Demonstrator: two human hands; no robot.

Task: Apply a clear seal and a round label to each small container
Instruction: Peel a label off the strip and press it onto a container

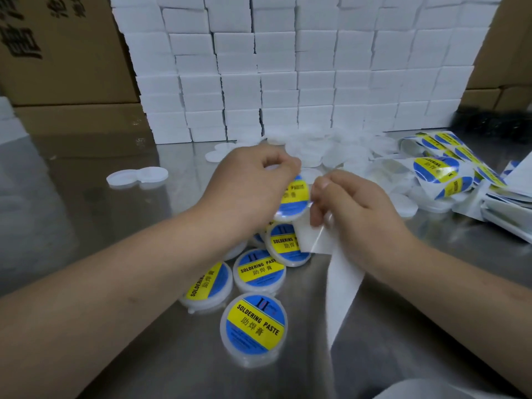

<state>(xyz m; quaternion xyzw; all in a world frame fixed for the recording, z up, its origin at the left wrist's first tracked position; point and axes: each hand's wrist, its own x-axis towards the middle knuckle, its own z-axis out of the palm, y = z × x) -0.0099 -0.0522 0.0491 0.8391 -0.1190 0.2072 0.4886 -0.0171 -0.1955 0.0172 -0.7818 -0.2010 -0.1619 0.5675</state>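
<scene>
Left hand [250, 182] grips a labelled container [295, 200], tilted above the worktop [115, 226]. Right hand [354, 208], just right of it, pinches a clear seal [313, 239] at the strip's [342, 286] top end; the strip's long axis runs back toward the person.

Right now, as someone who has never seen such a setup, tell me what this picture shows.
No machine here: a person's two bare hands, filmed by one camera worn on the head, looking down. The left hand holds a small labelled tub; the right hand pinches a white paper strip trailing toward the body. More labelled tubs lie on the steel table. Behind them plain white round pieces are heaped, label sheets lie to the right, white boxes are stacked at the back.
</scene>
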